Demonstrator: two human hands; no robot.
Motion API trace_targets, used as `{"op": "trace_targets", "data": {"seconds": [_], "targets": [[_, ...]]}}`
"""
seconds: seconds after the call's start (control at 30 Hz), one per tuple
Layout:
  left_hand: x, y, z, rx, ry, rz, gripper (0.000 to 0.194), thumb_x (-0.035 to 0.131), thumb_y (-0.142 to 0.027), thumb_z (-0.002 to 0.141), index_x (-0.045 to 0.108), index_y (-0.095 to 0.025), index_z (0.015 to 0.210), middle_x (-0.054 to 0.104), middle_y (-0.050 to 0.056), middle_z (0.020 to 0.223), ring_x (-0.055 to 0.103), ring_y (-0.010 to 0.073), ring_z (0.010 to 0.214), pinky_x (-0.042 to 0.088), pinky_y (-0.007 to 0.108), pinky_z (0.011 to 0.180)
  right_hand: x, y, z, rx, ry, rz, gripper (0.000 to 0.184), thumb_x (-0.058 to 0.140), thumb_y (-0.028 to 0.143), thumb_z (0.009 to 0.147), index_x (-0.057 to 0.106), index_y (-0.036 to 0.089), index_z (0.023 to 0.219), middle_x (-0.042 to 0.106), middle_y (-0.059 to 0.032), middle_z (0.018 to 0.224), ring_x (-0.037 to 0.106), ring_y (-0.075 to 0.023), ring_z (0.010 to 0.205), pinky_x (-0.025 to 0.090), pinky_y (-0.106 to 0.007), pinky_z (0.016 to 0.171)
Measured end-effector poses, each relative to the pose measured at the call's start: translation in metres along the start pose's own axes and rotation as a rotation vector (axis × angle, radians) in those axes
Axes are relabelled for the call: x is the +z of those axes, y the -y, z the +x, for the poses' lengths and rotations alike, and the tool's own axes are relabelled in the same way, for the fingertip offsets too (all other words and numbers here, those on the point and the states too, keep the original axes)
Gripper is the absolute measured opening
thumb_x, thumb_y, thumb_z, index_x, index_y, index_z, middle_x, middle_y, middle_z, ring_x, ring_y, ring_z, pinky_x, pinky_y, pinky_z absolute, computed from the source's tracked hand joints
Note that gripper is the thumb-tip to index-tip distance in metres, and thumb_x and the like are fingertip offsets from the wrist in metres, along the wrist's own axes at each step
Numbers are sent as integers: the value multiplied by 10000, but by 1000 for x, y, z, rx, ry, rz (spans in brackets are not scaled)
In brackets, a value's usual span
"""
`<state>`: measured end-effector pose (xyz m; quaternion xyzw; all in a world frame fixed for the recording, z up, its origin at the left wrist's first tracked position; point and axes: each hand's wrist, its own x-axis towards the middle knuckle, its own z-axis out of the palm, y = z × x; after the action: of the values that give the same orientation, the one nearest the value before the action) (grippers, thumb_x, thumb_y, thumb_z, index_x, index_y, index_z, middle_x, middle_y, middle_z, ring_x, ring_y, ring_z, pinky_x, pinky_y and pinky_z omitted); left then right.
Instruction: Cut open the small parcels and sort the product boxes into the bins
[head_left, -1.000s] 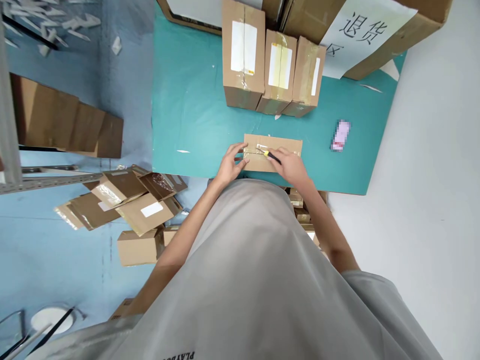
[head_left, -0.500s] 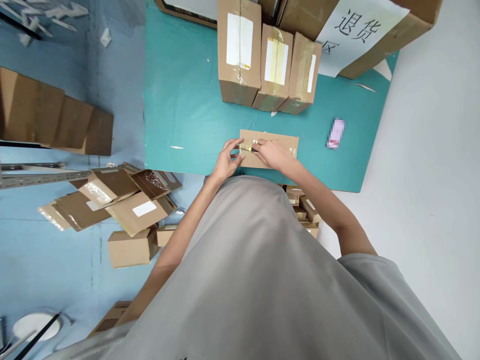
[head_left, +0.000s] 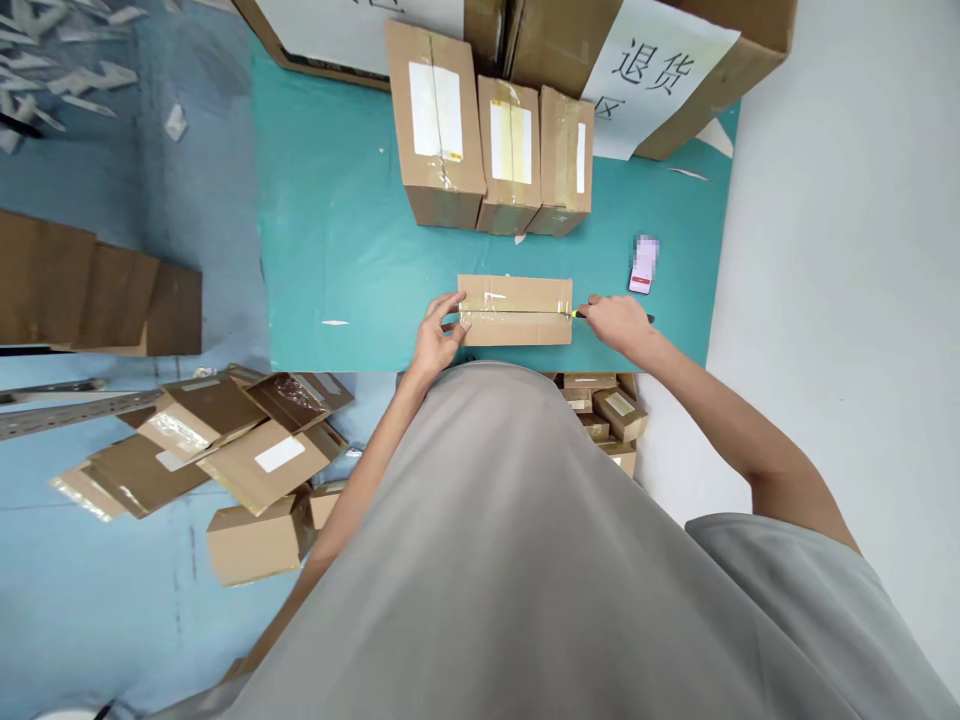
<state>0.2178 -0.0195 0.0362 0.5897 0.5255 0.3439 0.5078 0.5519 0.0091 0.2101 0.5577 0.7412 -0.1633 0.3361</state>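
A small taped cardboard box (head_left: 514, 330) lies on the teal table in front of me, with a dark seam running along the middle of its top. My left hand (head_left: 439, 338) grips its left end, the fingers at the far corner and the thumb near the front one. My right hand (head_left: 616, 322) is closed around a box cutter (head_left: 578, 314). The yellow tip end of the cutter is at the box's right edge, in line with the seam, and its dark rear end sticks out behind the fist. The palm hides most of the handle.
Several taped boxes (head_left: 510, 160) stand farther back, before larger cartons with paper signs (head_left: 652, 70). A phone (head_left: 643, 268) lies right of the box. Opened cartons (head_left: 262, 450) pile up on the floor at left; more boxes (head_left: 619, 410) sit below the table's front edge.
My right hand has drawn the box cutter from the box's left end to its right edge. A dark seam now shows along the top. The left hand stays at the left end.
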Motion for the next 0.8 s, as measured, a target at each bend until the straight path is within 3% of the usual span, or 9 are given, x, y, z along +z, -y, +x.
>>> {"op": "trace_targets", "data": {"seconds": [0.17, 0.3, 0.37, 0.47, 0.53, 0.63, 0.7, 0.8], "targets": [[2, 6, 2, 9, 11, -79, 803, 699, -781, 1003, 659, -213, 1570, 575, 212, 1633, 703, 328, 1354, 686, 449, 1035, 8, -16, -14, 13, 2, -38, 423, 451, 195, 1168, 780, 193, 1435, 771, -217, 1349, 799, -327, 1134, 509, -386, 882], [-8, 19, 2, -19, -16, -141, 799, 772, -748, 959, 690, -218, 1550, 569, 209, 1640, 704, 343, 1353, 685, 456, 1034, 12, -38, -32, 81, -56, 38, 424, 459, 280, 1171, 799, 232, 1419, 786, -189, 1309, 794, -329, 1100, 502, -378, 865], [-18, 27, 1, -47, -44, -163, 785, 798, -713, 939, 699, -225, 1546, 574, 203, 1639, 704, 349, 1360, 683, 465, 1039, 25, -54, -38, 136, -154, 185, 400, 505, 331, 1157, 821, 222, 1376, 803, -179, 1278, 790, -328, 1082, 506, -372, 862], [-32, 37, 0, -101, -91, -196, 792, 839, -668, 887, 708, -232, 1536, 599, 190, 1619, 705, 356, 1368, 668, 485, 1071, 57, -59, -26, 214, -314, 654, 414, 606, 478, 1113, 842, 167, 1252, 841, -134, 1073, 784, -286, 933, 509, -334, 802], [-40, 42, -1, -132, -121, -206, 802, 862, -643, 850, 718, -227, 1521, 624, 183, 1594, 708, 357, 1369, 648, 504, 1111, 80, -41, -6, 295, -322, 1038, 522, 686, 636, 1040, 832, 137, 1085, 800, -87, 832, 744, -247, 780, 502, -312, 736], [-51, 48, -3, -167, -155, -192, 779, 871, -602, 821, 738, -227, 1490, 661, 172, 1549, 719, 348, 1350, 623, 519, 1150, 102, 6, 27, 387, -279, 1469, 613, 859, 774, 819, 767, 171, 878, 726, -28, 692, 670, -193, 691, 502, -290, 693], [-61, 53, -5, -189, -177, -166, 742, 862, -548, 813, 750, -221, 1470, 688, 164, 1504, 735, 331, 1308, 609, 520, 1164, 107, 37, 41, 417, -256, 1642, 626, 931, 776, 710, 726, 192, 806, 702, -6, 668, 636, -165, 668, 498, -277, 670], [-77, 64, -9, -242, -216, -124, 683, 812, -439, 814, 760, -213, 1457, 723, 149, 1437, 748, 301, 1239, 597, 522, 1173, 99, 69, 47, 398, -268, 1779, 615, 971, 740, 660, 716, 198, 798, 674, 19, 641, 611, -141, 634, 498, -263, 641]]}}
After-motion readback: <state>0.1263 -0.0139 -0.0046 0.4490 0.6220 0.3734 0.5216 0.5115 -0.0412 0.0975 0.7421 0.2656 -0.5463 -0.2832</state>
